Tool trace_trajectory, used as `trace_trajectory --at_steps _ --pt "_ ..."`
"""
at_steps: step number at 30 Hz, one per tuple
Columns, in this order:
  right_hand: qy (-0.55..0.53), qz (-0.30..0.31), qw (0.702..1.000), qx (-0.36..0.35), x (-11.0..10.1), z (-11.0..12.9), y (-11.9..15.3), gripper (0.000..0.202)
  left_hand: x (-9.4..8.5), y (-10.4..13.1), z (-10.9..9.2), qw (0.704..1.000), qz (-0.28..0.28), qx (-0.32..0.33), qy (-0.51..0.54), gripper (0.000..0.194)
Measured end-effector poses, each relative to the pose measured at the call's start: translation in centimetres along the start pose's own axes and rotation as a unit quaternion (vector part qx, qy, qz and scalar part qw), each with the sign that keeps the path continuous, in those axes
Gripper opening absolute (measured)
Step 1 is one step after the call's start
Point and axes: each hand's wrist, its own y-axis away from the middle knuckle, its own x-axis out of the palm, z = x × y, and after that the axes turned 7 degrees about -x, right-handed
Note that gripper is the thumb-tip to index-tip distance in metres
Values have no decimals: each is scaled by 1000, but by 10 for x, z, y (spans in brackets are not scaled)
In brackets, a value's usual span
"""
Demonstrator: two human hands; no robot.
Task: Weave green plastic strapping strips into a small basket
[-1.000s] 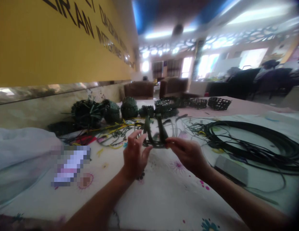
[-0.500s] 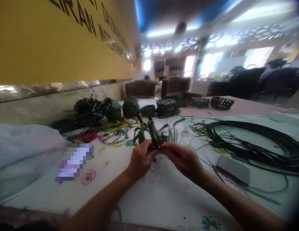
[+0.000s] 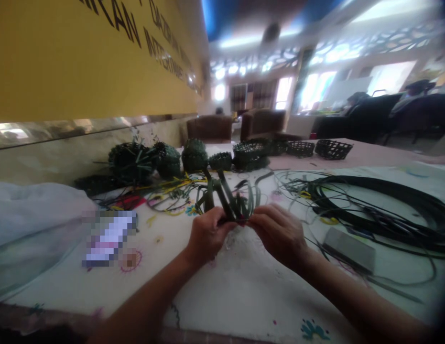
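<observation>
Between my hands stands a partly woven basket (image 3: 227, 196) of dark green flat strips, whose loose ends curl upward and outward. My left hand (image 3: 208, 234) is closed on its near left edge, the thumb lying along the front. At the near right edge, my right hand (image 3: 277, 231) pinches the weaving with fingers pressed together. A little reddish colour shows between the two hands; what it is I cannot make out. Blur and my fingers hide the basket's base.
Several dark green woven baskets (image 3: 251, 154) line the table's back. A coil of dark strip (image 3: 380, 181) and a grey box (image 3: 349, 251) lie right. On the left are a blurred-out rectangular object (image 3: 111, 239) and white plastic sheeting (image 3: 39, 224). People sit far right.
My right hand has shifted slightly right along the basket's edge, widening the gap from my left hand. My left hand keeps its hold. The view has tilted slightly.
</observation>
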Motion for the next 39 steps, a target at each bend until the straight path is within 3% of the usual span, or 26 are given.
trace_trajectory --at_steps 10,15,18,22,27,30,34,36,39 --pt "-2 25 1000 -2 3 -2 0 18 0 0 -5 997 26 53 -56 22" --pt "-2 41 998 -40 -3 -2 -3 21 0 2 -5 991 49 89 -85 24" --pt "41 55 996 -59 -7 -3 -4 21 1 2 -4 993 46 81 -76 24" --pt "93 12 992 -80 -9 -1 -2 11 1 2 1 997 8 48 -66 24" --pt "75 2 993 -88 -7 5 2 10 0 2 6 998 -16 17 -61 26" --pt "101 12 993 -54 -3 4 6 11 0 2 6 998 -32 8 -61 29" --pt "124 11 991 50 5 -5 12 23 2 2 8 998 -41 3 -49 30" --pt "86 0 990 111 9 -9 14 31 2 2 9 998 -41 8 -48 29" --pt "-72 -48 975 203 12 -13 15 32 3 2 11 997 -46 15 -62 28"
